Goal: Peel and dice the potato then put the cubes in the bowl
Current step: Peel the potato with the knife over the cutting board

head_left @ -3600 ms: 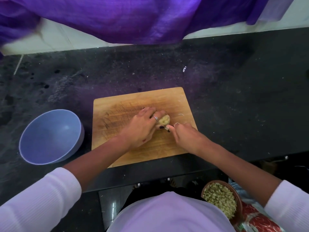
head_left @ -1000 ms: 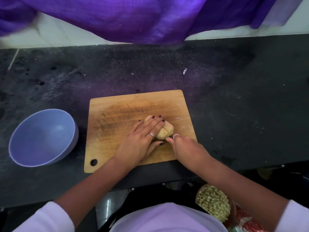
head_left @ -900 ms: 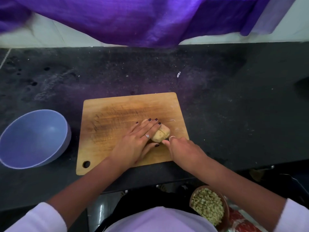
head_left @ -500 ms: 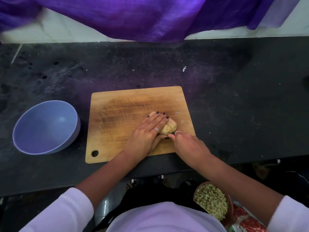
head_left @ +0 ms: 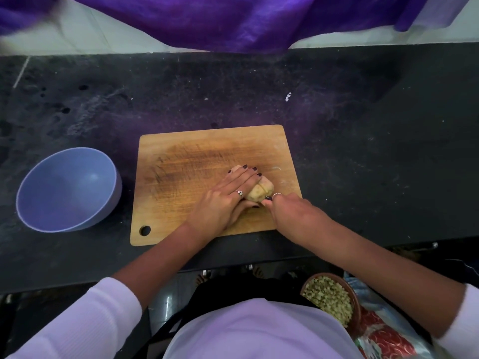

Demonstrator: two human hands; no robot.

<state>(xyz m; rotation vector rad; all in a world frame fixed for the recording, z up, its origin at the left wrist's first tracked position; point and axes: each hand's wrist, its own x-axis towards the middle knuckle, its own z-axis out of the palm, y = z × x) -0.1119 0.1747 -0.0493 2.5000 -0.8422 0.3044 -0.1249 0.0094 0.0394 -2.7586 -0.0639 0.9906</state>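
Note:
A peeled yellowish potato [head_left: 260, 191] lies on the wooden cutting board [head_left: 186, 161], towards its right side, with a cut line across it. My left hand [head_left: 228, 198] lies flat over the potato's left part, fingers straight and pressing down, thumb against its near side. My right hand [head_left: 293, 211] grips a knife at the potato's near right end; only a sliver of dark handle shows at the fingertips and the blade is hidden. A purple bowl [head_left: 68, 189] stands to the left of the board with nothing in it.
The black stone counter [head_left: 363, 151] runs wide to the right and behind the board. A purple cloth [head_left: 233, 19] hangs along the back wall. Below the counter's front edge, at lower right, sits a brown bowl of small greenish pieces [head_left: 329, 299].
My left hand went from gripping the potato with curled fingers to lying flat over it. The right hand stays at the potato's near end; the view shifted slightly.

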